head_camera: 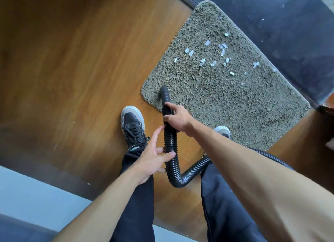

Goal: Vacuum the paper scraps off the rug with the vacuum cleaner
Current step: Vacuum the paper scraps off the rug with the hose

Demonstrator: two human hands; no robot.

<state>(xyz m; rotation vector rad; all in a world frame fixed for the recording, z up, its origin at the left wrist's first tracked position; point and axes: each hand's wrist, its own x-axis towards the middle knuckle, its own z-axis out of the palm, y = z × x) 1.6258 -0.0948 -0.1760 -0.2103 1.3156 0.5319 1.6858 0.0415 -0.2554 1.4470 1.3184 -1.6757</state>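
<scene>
Right hand (178, 118) clamped around black ribbed hose (170, 148) just behind its nozzle (165, 94). Left hand (153, 157) lower on hose, fingers spread, thumb and fingertips touching it but not closed. Nozzle tip resting on near-left corner of shaggy rug (226, 97). Paper scraps (213, 55) scattered farther right on rug, well apart from nozzle. Left shoe (132, 126) on wood floor (72, 61) beside rug.

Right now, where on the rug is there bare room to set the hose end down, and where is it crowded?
Bare pile lies between the hose end and the paper scraps, and along the rug edge near the right shoe. The far middle is crowded with scraps.
</scene>
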